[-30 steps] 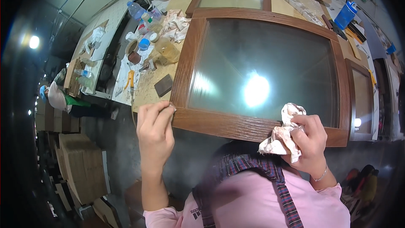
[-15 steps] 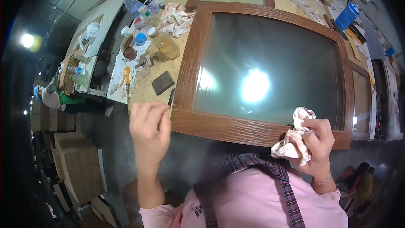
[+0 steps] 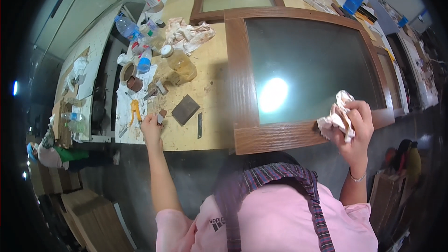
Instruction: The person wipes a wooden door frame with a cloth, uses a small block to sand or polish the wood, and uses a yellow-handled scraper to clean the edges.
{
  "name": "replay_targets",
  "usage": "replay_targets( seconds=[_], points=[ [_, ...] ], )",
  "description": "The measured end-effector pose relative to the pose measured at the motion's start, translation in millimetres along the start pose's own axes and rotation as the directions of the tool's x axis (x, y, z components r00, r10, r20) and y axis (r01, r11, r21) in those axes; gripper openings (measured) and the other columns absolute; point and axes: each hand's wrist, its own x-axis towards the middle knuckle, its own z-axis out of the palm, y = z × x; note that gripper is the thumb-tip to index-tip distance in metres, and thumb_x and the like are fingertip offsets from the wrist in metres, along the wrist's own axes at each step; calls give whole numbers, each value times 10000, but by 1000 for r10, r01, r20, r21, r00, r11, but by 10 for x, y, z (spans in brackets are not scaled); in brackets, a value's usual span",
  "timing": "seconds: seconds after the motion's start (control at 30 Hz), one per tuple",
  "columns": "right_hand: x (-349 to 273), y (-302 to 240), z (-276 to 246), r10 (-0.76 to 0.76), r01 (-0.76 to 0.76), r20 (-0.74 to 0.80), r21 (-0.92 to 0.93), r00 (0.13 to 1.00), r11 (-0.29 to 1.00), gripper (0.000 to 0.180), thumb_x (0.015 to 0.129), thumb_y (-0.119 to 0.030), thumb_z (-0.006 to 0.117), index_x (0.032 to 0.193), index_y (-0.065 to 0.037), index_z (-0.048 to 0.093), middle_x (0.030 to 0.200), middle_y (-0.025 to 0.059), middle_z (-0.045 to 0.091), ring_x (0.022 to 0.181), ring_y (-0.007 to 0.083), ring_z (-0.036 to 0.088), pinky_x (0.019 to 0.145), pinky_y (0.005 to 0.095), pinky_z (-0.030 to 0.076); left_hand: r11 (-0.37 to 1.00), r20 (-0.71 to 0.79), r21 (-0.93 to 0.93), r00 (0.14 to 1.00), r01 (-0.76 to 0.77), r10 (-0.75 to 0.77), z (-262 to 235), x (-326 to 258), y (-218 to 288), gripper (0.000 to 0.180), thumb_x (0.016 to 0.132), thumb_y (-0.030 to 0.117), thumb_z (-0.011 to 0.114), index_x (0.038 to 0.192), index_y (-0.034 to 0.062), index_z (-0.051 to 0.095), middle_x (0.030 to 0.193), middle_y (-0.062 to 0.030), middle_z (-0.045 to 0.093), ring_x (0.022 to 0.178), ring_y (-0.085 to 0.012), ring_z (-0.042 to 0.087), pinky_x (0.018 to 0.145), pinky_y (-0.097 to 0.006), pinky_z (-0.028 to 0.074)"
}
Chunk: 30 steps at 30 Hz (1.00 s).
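Note:
A wooden-framed glass door panel (image 3: 246,74) lies on the yellowish workbench. My right hand (image 3: 357,123) is closed around a crumpled, brown-stained white rag (image 3: 338,120) at the panel's near right edge. Over the bench's near left part, my left hand (image 3: 151,129) has its fingers pinched at a small brown-and-white folded piece (image 3: 161,116), whose kind I cannot make out. Close to that hand are an orange-handled tool (image 3: 135,111), a dark square pad (image 3: 185,110) and a thin black strip (image 3: 199,126).
A capped bottle of yellowish liquid (image 3: 181,65), a blue-labelled bottle (image 3: 144,60), a brown cup (image 3: 134,83) and a stained cloth (image 3: 189,35) stand or lie at left. Behind is a smaller framed panel (image 3: 238,0). A blue container (image 3: 354,0) stands far right.
My left hand has gone from the panel's near left corner to the bench at left. The panel sits farther right of the dark pad, uncovering the black strip. The rag stays in my right hand.

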Motion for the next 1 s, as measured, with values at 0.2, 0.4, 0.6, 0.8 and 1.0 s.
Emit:
replay_targets(
  seconds=[0.2, 0.4, 0.6, 0.8, 1.0],
  points=[
    [52, -306, 78, 120, -119, -10, 52, 993, 992, 325, 676, -71, 678, 997, -23, 695, 976, 148, 621, 831, 320, 625, 739, 375, 518, 851, 23, 520, 997, -76, 75, -492, 1037, -1076, 207, 962, 166, 664, 1036, -23, 706, 869, -54, 698, 790, -161, 657, 731, -294, 526],
    [305, -854, 180, 432, -331, 37, 701, 901, 631, 430, 871, -62, 557, 1295, 5, 585, 970, 40, 639, 733, 74, 586, 646, 229, 494, 906, 356, -171, 833, -388, 424, 931, -442, 1314, 440, 981, 221, 661, 1321, -47, 578, 1292, -160, 638, 1171, -236, 619, 1049, -354, 462],
    [595, -988, 308, -105, 84, 7, 554, 994, 828, 348, 884, -225, 721, 1149, -11, 656, 1231, 133, 579, 1107, 273, 599, 937, 359, 485, 312, 530, -685, -156, -658, 834, 1678, -1339, 2415, 640, 766, 60, 813, 1361, 17, 580, 1362, -165, 607, 1213, -305, 609, 1029, -409, 482],
    [96, -320, 339, 84, -84, 5, 14, 996, 996, 133, 774, -111, 739, 814, -26, 645, 851, 99, 596, 827, 265, 573, 693, 350, 467, 425, 663, -493, -12, -759, 748, 1652, -1718, 2457, 497, 768, -46, 688, 1252, 65, 667, 1180, -148, 662, 1168, -350, 629, 1006, -449, 504],
    [4, -307, 436, 7, -28, -164, -127, 987, 992, 217, 699, -71, 751, 675, -62, 536, 709, 88, 465, 650, 266, 466, 546, 383, 378, 301, 752, 175, 324, -937, 573, 1161, -673, 2212, 406, 806, -45, 580, 1187, 35, 695, 1177, -104, 696, 1030, -270, 652, 897, -391, 507]
  ],
)
